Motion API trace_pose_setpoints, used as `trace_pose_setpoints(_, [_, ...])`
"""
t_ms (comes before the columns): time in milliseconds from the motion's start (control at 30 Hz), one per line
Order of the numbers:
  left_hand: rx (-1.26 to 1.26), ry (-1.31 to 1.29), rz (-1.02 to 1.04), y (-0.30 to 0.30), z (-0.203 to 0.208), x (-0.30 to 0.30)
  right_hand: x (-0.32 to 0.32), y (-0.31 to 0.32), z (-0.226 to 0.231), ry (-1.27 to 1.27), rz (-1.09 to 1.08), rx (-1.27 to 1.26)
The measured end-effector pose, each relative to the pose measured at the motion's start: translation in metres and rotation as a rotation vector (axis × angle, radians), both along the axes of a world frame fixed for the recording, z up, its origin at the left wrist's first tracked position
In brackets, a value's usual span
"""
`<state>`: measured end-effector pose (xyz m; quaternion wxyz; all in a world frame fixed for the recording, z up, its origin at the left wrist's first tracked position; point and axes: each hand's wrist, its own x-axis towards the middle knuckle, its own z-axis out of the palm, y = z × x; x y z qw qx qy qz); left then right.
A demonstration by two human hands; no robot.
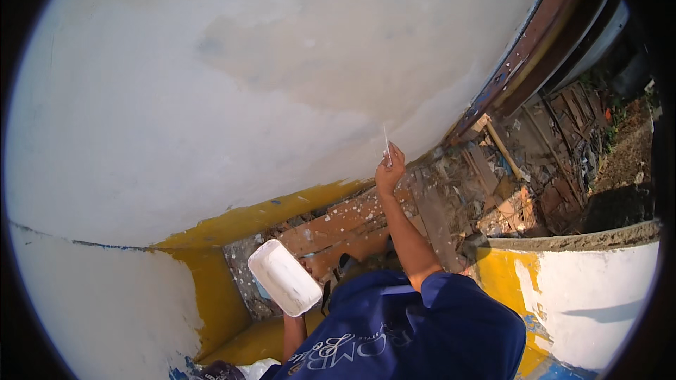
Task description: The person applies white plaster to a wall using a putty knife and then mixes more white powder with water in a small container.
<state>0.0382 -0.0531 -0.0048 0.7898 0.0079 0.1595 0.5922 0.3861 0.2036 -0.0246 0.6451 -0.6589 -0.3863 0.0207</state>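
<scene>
Tub (pixel 265 259) in L hand (pixel 306 267), w/ whitish smears (pixel 287 278) inside.

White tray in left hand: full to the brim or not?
Not full: the white tray shows bare inner walls below its rim. Depth of any contents at the bottom: cannot tell.

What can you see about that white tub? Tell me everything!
The white tub is oblong and open-topped, with rounded corners, low walls and a smooth rim. It looks like plastic. Inside are whitish-grey smears; I can't tell what they are. Its open side faces up toward the camera, and its long sides slant from upper left to lower right. It's held off the ground, left of the navy shirt, by the left hand, which is mostly hidden behind it.
</scene>
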Motion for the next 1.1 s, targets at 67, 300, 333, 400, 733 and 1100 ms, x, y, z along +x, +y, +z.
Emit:
trace_pose_setpoints(67, [-0.001,-0.004,-0.006,0.004,0.000,0.000,0.039,0.016,0.026,-0.040,-0.097,0.038])
trace_pose_setpoints(300, [0.002,-0.012,-0.009,0.010,-0.009,-0.009,-0.023,0.017,0.012,-0.155,-0.018,0.027])
trace_pose_setpoints(333, [-0.003,-0.013,-0.009,0.010,-0.012,-0.012,-0.042,0.008,0.002,-0.154,0.085,0.015])
trace_pose_setpoints(400, [-0.004,-0.015,-0.006,0.010,-0.018,-0.017,-0.056,-0.003,-0.003,-0.149,0.186,0.002])
trace_pose_setpoints(733, [0.016,-0.010,-0.021,0.016,0.001,-0.016,0.127,0.030,0.034,-0.098,-0.289,-0.060])
trace_pose_setpoints(1100, [0.022,0.019,-0.055,0.022,0.005,-0.005,-0.025,-0.006,-0.010,-0.028,0.195,-0.128])
